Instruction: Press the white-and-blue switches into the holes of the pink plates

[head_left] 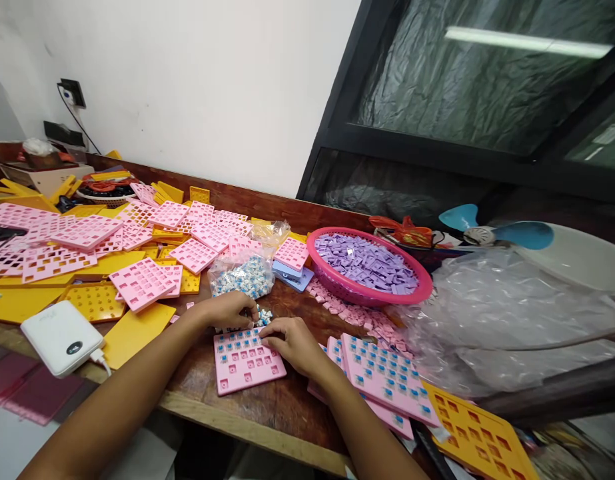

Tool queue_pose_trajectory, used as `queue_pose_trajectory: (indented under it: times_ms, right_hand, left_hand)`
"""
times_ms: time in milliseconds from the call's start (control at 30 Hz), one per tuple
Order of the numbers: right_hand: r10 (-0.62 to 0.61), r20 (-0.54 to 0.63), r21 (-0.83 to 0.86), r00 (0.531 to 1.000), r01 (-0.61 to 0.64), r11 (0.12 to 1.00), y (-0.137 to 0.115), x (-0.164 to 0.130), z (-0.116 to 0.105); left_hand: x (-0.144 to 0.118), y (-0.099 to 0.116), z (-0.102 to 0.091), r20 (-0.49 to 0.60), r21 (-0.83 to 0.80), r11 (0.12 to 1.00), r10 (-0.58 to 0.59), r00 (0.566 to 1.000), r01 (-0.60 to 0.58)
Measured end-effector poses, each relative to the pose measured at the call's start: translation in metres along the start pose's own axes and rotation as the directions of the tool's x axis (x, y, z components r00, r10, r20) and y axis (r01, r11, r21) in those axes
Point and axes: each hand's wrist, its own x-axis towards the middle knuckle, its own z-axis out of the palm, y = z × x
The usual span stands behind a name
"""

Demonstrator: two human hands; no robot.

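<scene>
A pink keyboard plate point(252, 373) lies near the table's front edge. Blue-and-white key switches point(238, 337) fill its upper rows, while square openings show in the lower part. My right hand point(294, 343) is over the plate's upper right corner, thumb and finger pinched on a key switch mostly covered by the fingertips. Just behind the plate, my left hand point(231, 311) is curled at a small loose pile of switches point(264, 316); whatever its fingers grip is hidden. A clear bag point(243, 277) full of the same switches sits behind that hand.
Pink plates with switches point(387, 373) are stacked at right, beside a yellow plate point(477, 433). A pink basket point(427, 288) holds purple pieces; small pink pieces point(337, 307) lie below it. Pink and yellow plates point(87, 230) crowd the left, near a white power bank point(62, 337).
</scene>
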Motion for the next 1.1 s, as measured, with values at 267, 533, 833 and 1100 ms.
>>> queue_pose_trajectory:
  times_ms: [267,533,833,1100]
  right_hand:
    - [-0.031,-0.015,-0.104,0.999,0.029,0.994,0.007,0.0,0.006]
    - [-0.011,-0.012,-0.057,1.0,0.011,0.998,0.009,0.0,0.002]
    - [0.1,-0.232,-0.247,0.968,-0.158,0.956,0.011,0.018,0.02]
    - [0.328,-0.177,-0.249,0.928,-0.365,0.897,0.001,0.023,0.009]
  left_hand:
    - [-0.004,0.0,0.005,-0.071,0.004,0.996,-0.085,0.994,0.085]
    - [-0.029,0.04,-0.022,-0.17,0.047,0.997,-0.058,0.984,0.067]
    - [-0.093,0.056,0.052,-0.305,0.055,0.99,-0.107,0.946,0.13]
    - [-0.102,0.047,0.066,-0.361,0.069,0.99,-0.088,0.928,0.121]
